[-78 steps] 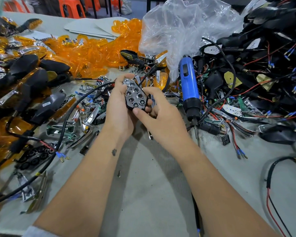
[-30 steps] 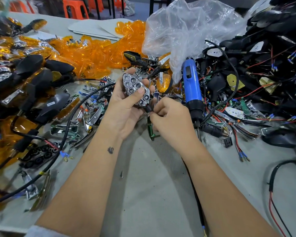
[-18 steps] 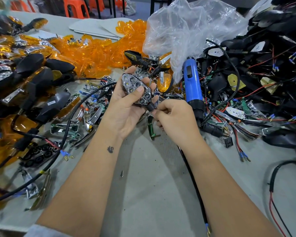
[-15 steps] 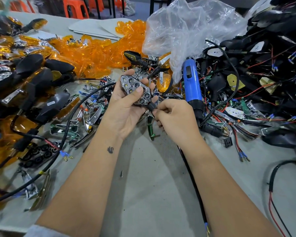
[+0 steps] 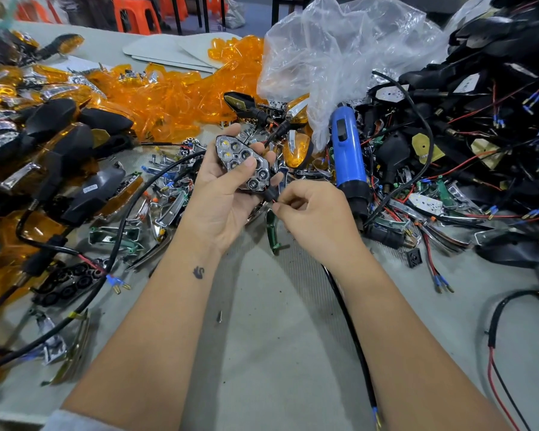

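One lamp reflector [image 5: 231,152], plug [image 5: 269,194]; label [image 5: 90,188] illegible.

The right hand [image 5: 315,219] is off the face of the chrome LED reflector [image 5: 243,163] and now pinches the black stem [image 5: 269,194] at its lower end. The left hand [image 5: 221,194] now holds the reflector alone, thumb across its cells, with the piece tilted so its wide end points up and left. A green strip [image 5: 273,231] now shows below the hands.
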Available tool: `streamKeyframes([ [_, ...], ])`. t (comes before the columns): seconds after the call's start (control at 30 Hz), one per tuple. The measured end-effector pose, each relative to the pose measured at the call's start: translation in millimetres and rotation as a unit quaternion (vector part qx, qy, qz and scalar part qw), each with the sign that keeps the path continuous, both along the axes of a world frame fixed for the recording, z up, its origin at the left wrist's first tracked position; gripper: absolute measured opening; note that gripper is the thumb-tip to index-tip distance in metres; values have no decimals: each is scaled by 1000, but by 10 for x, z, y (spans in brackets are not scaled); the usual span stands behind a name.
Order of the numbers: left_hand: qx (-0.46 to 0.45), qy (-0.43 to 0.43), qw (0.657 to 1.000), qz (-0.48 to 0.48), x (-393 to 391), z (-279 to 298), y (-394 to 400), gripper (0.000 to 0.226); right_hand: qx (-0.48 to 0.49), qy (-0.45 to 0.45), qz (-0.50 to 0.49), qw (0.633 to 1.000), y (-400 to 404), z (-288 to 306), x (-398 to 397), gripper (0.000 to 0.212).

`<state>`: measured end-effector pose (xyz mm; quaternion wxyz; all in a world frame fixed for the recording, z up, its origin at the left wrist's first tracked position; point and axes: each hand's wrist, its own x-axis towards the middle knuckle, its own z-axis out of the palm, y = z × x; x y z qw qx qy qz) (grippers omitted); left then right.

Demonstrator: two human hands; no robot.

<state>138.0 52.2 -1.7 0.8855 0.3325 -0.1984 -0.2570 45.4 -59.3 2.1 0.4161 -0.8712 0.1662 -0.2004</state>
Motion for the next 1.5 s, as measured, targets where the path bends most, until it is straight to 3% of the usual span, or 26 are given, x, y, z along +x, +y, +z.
streamKeyframes([
  [0.37, 64, -26, 997, 38, -24, 16, -10, 47, -60, 25, 15, 998, 42, 27, -13, 13],
  [0.57, 75, -39, 995, 52, -32, 10, -25, 43, -61, 50, 71, 994, 49, 39, -10, 14],
  [0.87, 89, -36, 994, 51, -61, 15, -41, 15, -46, 47, 83, 994, 26, 50, -23, 19],
  [0.97, 85, -31, 995, 39, -71, 27, -43, 19, -22, 44, 87, 995, 8, 66, -39, 19],
  [1.13, 107, -74, 992, -2, -105, 32, -32, 26, 131, -62, 34, 989, 43, 57, -19, 10],
  [1.2, 113, -85, 990, -17, -123, 30, -30, 29, 159, -65, 47, 984, 52, 49, -1, 22],
  [1.33, 102, -88, 990, -34, -126, 49, -25, 32, 156, -63, 52, 984, 61, 85, -3, 13],
  [1.5, 90, -15, 994, -66, -73, 58, -28, 46, 158, -72, 22, 985, 64, 95, 3, 30],
])
